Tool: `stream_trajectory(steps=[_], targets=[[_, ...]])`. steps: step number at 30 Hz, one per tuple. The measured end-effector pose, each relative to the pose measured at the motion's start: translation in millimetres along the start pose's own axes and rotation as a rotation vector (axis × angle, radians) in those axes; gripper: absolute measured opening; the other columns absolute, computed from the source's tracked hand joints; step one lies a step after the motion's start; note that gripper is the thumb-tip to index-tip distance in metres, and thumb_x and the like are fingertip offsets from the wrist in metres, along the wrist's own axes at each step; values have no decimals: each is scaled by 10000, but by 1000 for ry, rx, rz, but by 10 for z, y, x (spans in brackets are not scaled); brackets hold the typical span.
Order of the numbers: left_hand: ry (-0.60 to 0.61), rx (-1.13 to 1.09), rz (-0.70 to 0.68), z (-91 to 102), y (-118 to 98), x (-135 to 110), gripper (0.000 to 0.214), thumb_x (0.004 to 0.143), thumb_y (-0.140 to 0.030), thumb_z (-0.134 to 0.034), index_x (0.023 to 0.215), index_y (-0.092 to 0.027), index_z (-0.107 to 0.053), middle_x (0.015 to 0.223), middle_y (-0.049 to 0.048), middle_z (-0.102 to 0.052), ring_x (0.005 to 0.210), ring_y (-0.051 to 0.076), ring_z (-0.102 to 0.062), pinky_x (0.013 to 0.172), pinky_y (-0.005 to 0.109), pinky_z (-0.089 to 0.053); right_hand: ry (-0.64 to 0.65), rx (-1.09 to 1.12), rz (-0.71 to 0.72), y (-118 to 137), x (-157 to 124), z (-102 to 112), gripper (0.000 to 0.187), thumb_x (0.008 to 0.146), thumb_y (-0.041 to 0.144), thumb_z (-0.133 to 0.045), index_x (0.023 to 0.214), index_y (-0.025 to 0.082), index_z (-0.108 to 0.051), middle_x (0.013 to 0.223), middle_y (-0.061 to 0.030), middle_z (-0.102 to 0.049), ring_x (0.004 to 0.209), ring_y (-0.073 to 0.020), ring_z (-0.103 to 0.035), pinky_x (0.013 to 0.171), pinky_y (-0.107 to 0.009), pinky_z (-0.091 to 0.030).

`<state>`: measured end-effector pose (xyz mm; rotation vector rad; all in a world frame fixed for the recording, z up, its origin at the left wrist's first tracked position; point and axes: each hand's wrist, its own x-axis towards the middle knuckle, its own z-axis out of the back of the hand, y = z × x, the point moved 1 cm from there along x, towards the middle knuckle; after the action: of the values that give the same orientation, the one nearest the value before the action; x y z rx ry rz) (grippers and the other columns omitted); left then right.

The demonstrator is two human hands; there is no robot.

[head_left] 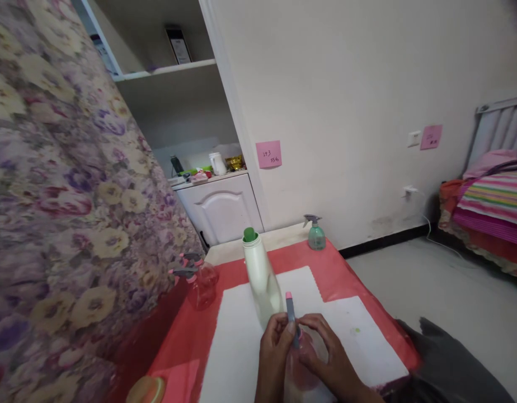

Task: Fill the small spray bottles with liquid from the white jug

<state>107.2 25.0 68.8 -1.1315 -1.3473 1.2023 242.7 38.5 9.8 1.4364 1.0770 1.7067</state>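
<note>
Both my hands meet over a small clear pink spray bottle (pixel 302 358) at the near edge of the table. My left hand (pixel 275 347) has its fingers curled round the grey spray head with a pink tip (pixel 290 308). My right hand (pixel 328 355) wraps over the bottle's top and side. A tall white bottle with a green cap (pixel 261 277) stands just behind my hands, touching or close to my left fingers.
White sheets (pixel 237 336) lie on a red tablecloth (pixel 338 268). A pink spray bottle (pixel 202 282) stands left, a green one (pixel 316 234) at the far edge. A floral curtain (pixel 52 196) hangs left; a white cabinet (pixel 220 204) is behind, a bed (pixel 489 212) to the right.
</note>
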Motion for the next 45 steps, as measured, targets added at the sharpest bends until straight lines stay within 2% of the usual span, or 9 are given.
stream_trajectory(steps=[4, 14, 18, 24, 26, 31, 37, 42, 45], targets=[[-44, 12, -30, 16, -24, 84, 431, 763, -491, -707, 1070, -200, -626, 788, -4, -620, 746, 168, -595, 691, 261, -476, -72, -21, 51, 67, 115, -98, 117, 852, 319, -609, 926, 230, -593, 915, -43, -593, 893, -227, -605, 822, -349, -503], [29, 107, 12, 82, 21, 131, 509, 746, -451, -721, 1185, -202, -654, 917, 37, -649, 835, 200, -599, 729, 286, -490, -152, -91, 17, 37, 159, -173, 229, 874, 435, -596, 796, 227, -540, 796, -17, -557, 757, -198, -551, 716, -322, -475], [21, 111, 14, 106, 42, 139, 509, 746, -472, -723, 1175, -204, -663, 947, 51, -679, 869, 219, -618, 769, 302, -497, -36, -44, 20, 92, 192, -88, 207, 898, 422, -577, 836, 224, -576, 854, -31, -586, 815, -205, -567, 758, -328, -490], [22, 156, 5, 119, 69, 155, 518, 768, -463, -707, 1203, -188, -646, 959, 70, -701, 898, 229, -623, 820, 314, -499, 332, 47, 26, 274, 321, 119, 249, 931, 427, -548, 1076, 256, -655, 1045, -52, -651, 1031, -244, -586, 933, -390, -476], [9, 173, -9, 122, 78, 150, 523, 766, -464, -705, 1205, -184, -648, 956, 71, -704, 886, 226, -621, 823, 315, -497, 305, 87, -34, 294, 331, 89, 255, 895, 412, -610, 1091, 253, -640, 1072, -49, -660, 1034, -246, -604, 939, -389, -482], [9, 181, 6, 123, 61, 118, 517, 763, -465, -704, 1204, -199, -656, 952, 62, -706, 879, 229, -629, 786, 299, -502, 46, 156, -142, 245, 287, -44, 220, 835, 423, -675, 880, 225, -589, 909, -21, -685, 887, -227, -652, 814, -340, -524], [-20, 204, -39, 98, 49, 102, 497, 769, -467, -700, 1189, -203, -668, 979, 62, -709, 900, 227, -630, 799, 294, -507, 238, 128, -55, 274, 292, 50, 243, 891, 437, -605, 1018, 238, -663, 1078, -50, -663, 1037, -239, -618, 930, -368, -492], [-27, 199, -30, 91, 60, 106, 509, 760, -484, -704, 1182, -200, -669, 924, 48, -697, 849, 216, -625, 755, 284, -506, 60, 163, -111, 194, 258, 13, 232, 833, 416, -681, 960, 232, -620, 986, -33, -677, 973, -242, -644, 886, -361, -503], [-15, 185, -14, 95, 58, 106, 518, 769, -493, -696, 1195, -202, -660, 937, 53, -689, 870, 223, -626, 762, 289, -508, 160, 175, -28, 208, 250, 18, 195, 894, 402, -604, 988, 234, -638, 1091, -57, -647, 1073, -244, -608, 949, -369, -478]])
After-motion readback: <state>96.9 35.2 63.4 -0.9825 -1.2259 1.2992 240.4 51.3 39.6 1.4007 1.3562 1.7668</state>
